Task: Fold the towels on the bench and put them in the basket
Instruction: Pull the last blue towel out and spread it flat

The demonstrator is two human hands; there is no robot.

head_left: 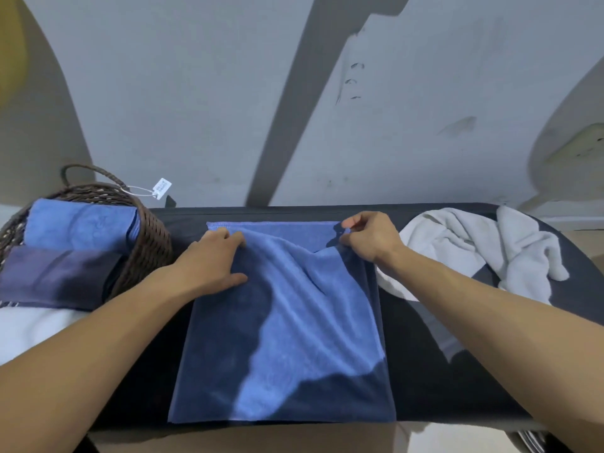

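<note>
Wicker basket [147, 243] (bench's left end), two folded blue towels [78, 227] inside

Ahead of me stands a scuffed grey wall [196, 93]; a white tag [162, 188] dangles before it, its print too blurred to read.

Dim, soft light; hard shadows cross the blue towel [294, 322] and wall [196, 93]; wide-angle edges bend.
</note>
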